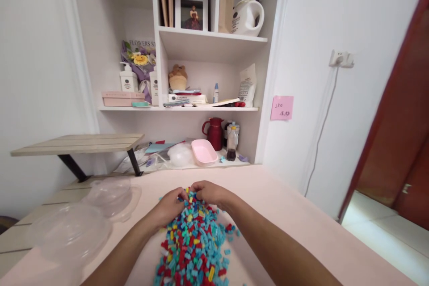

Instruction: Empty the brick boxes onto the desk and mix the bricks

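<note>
Many tiny blocks, blue, red, yellow, piled on pink desk. Look light, hard, easy to scatter; best pinched one by one. Left hand and right hand at pile's far edge, fingers curled, pinching small pieces. Clear lids lie left.

left of desk: two clear plastic bowls, side by side, touching
wooden riser: on black legs, back left
pink tub: back of desk, just beside red jug
dark bottle: right of the jug
middle shelf: pump bottle, flower bouquet, pink box
top shelf: framed photo, white kettle
right wall: pink sticky note, socket with cable
</note>
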A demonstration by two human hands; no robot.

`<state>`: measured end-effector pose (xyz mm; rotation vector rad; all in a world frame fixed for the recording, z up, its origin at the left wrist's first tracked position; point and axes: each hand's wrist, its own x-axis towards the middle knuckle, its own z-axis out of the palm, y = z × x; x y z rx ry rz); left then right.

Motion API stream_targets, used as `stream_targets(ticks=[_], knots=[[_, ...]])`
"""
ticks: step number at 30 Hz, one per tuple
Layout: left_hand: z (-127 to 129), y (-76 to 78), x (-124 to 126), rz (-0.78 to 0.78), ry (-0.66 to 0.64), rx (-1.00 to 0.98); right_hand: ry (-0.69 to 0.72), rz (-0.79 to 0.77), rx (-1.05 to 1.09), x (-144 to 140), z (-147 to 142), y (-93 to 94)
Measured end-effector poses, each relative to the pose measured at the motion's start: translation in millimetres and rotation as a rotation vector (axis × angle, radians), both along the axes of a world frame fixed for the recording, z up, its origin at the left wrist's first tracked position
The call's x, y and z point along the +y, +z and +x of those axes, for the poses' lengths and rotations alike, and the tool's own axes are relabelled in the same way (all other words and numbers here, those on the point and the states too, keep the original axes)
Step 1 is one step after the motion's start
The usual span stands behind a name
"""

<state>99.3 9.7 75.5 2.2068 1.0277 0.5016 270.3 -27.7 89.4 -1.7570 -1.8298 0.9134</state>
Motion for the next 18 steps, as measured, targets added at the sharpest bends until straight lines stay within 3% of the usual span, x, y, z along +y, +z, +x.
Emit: stream_targets(ticks=[5, 11, 14, 18], knots=[[-12.5, 27.7, -35.3, -0.028, -0.118, -0.050, 0.094, 0.009, 0.110, -31.6, -7.8, 14.5], [-24.8, 44.9, -67.3, 0.046, -0.173, -0.054, 0.117, 0.078, 0.005, -72.6, -3.4, 30.9], [-40.4, 43.7, -77.5, 0.085, -0.163, -0.061, 0.105, 0.159, -0.070, -99.4, 4.8, 37.3], [-76.2, 22.6, -84.6, 0.147, -0.068, 0.047, 0.130, 0.193, -0.156, -143.6, 21.1, 29.5]])
